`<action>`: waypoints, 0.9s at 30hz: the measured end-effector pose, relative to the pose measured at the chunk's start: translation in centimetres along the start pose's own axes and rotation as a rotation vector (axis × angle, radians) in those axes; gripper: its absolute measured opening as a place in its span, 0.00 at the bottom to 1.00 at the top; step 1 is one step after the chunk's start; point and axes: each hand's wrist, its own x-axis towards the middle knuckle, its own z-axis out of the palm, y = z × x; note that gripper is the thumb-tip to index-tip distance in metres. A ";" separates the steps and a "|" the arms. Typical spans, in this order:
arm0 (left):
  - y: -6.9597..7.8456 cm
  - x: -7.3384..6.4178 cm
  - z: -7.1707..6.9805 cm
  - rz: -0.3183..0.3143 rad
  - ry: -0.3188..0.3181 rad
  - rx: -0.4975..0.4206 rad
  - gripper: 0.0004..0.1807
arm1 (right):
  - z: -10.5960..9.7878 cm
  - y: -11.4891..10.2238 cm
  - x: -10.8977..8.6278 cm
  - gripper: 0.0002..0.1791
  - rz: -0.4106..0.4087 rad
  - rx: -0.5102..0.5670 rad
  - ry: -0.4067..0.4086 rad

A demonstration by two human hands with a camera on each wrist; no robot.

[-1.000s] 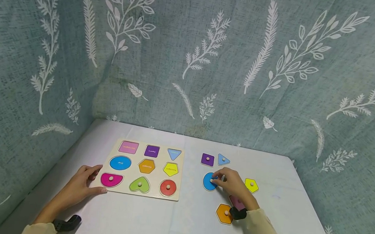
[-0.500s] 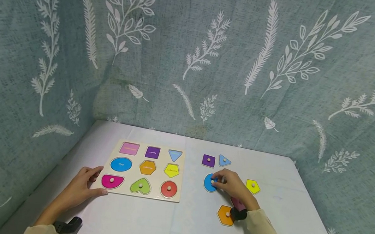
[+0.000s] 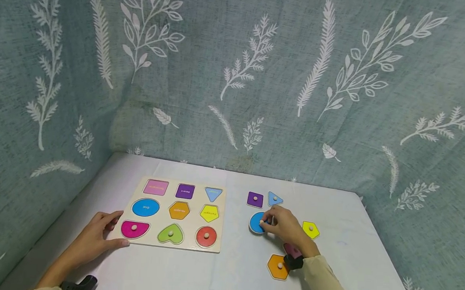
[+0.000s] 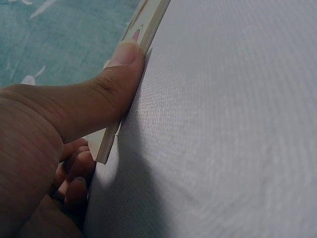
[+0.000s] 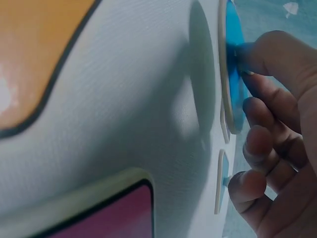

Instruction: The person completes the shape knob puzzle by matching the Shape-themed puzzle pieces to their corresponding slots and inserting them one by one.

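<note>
A wooden peg puzzle board (image 3: 188, 243) lies at the left of the table. My left hand (image 3: 95, 238) holds its near left corner, the thumb on the front edge and the fingers curled at the left side. In the left wrist view the thumb (image 4: 111, 82) lies along the board's edge (image 4: 101, 148). My right hand (image 3: 285, 226) pinches the small knob of the blue oval puzzle piece (image 3: 255, 223). Seen from the right wrist, this oval (image 5: 233, 94) is raised off the table, its shadow apart from it. The pink half-round, green heart and red circle pieces sit in the board.
A purple square (image 3: 255, 201) and a light blue triangle (image 3: 274, 197) lie beyond the right hand. The yellow pentagon (image 3: 310, 231) is to its right. Nearer me lie an orange hexagon (image 3: 276, 272) and a pink piece (image 3: 290, 248) partly under the wrist. Patterned cloth (image 3: 241, 119) walls the table.
The blue oval, flat on the table before, is now lifted slightly by its knob in my right hand. The left hand stays at the board's corner. The head view has shifted a little.
</note>
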 end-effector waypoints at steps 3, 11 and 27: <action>0.0 0.0 0.1 0.004 0.008 0.006 0.56 | -0.1 0.0 -0.2 0.05 0.032 0.006 0.027; 0.0 0.0 0.2 0.011 0.022 0.014 0.56 | -0.5 -0.4 -0.5 0.06 0.050 0.008 0.086; 0.0 0.2 0.1 0.008 -0.006 0.006 0.56 | -0.2 -1.5 0.1 0.07 -0.037 0.000 0.157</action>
